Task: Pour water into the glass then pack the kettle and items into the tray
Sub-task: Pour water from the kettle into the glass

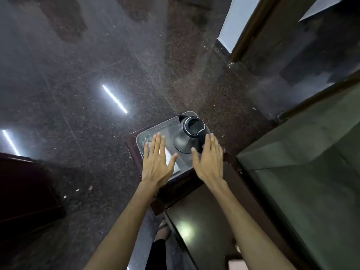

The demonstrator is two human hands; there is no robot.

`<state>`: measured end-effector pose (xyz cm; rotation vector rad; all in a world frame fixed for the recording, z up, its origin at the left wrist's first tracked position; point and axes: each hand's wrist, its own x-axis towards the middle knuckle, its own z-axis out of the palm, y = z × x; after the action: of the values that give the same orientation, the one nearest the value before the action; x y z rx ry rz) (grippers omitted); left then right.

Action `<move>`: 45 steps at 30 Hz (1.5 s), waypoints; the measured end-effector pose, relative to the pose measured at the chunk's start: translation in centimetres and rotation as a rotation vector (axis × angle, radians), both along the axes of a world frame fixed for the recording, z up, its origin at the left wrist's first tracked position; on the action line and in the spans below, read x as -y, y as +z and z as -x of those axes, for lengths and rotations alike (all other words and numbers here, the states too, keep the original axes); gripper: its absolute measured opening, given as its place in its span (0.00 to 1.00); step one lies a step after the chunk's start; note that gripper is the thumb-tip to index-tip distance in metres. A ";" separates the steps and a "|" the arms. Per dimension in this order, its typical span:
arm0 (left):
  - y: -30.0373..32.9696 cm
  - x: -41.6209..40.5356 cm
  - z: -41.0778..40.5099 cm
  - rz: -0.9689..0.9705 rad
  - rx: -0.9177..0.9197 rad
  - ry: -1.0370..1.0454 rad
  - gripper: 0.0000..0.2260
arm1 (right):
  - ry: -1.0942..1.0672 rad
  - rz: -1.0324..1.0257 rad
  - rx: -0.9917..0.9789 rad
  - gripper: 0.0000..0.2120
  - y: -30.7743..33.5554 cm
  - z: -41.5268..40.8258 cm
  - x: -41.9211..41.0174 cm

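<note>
A grey tray (165, 124) with a perforated far strip rests on a small dark wooden stand. A dark metal kettle (188, 133) with a black lid stands upright in its right half. A clear glass (147, 142) sits at the tray's left end, partly hidden by my fingers. A white flat item (171, 155) lies in the tray's near part. My left hand (156, 160) hovers flat and open over the glass and white item. My right hand (209, 162) is open just right of the kettle, by its black handle, holding nothing.
The wooden stand (175, 190) sits over a dark speckled stone floor (97, 65). A bed with a green cover (311, 172) fills the right side. A glossy dark surface (194, 221) lies below the stand. A dark piece of furniture (25, 188) stands at the left.
</note>
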<state>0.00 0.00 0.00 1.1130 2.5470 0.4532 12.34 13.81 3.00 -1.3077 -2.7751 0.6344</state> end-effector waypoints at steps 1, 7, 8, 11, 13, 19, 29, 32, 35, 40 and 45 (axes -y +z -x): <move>-1.1 -0.4 0.8 -0.005 -0.025 0.016 0.36 | -0.050 -0.018 -0.073 0.33 -1.2 0.0 -0.9; -7.4 -2.3 5.6 0.041 -0.008 0.267 0.38 | -0.331 0.365 -0.553 0.19 -7.9 -1.8 -5.4; -8.4 -2.6 6.0 0.055 0.015 0.281 0.38 | -0.334 0.426 -0.600 0.17 -9.1 -2.0 -5.8; -10.7 -3.4 6.3 0.085 -0.008 0.304 0.38 | -0.292 0.505 -0.711 0.16 -12.2 -2.2 -6.6; -11.6 -3.6 6.5 0.036 -0.041 0.336 0.36 | -0.285 0.536 -0.774 0.21 -13.2 -2.0 -6.8; -12.6 -3.7 7.0 -0.089 -0.030 0.408 0.36 | -0.611 0.543 -1.051 0.35 -14.3 1.5 -5.7; -7.9 -6.1 3.7 -0.483 -0.084 0.389 0.38 | -0.896 0.343 -1.259 0.29 -9.6 0.3 -6.3; -5.8 -7.9 1.2 -0.540 -0.065 0.347 0.39 | -0.897 0.336 -1.295 0.28 -7.1 -3.1 -6.7; -4.0 -9.7 -2.7 -0.588 -0.041 0.268 0.40 | -0.866 0.266 -1.325 0.26 -5.0 -7.6 -6.7; -2.2 -12.5 -10.7 -0.632 -0.017 0.157 0.39 | -0.905 0.154 -1.327 0.29 -2.9 -17.1 -6.7; -2.3 -14.5 -21.4 -0.614 0.081 0.002 0.39 | -0.978 0.058 -1.291 0.28 -2.0 -28.4 -5.9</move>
<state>21.42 14.51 -2.32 1.2415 2.3930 1.3117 40.77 19.72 0.98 -1.2988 -0.9769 0.9341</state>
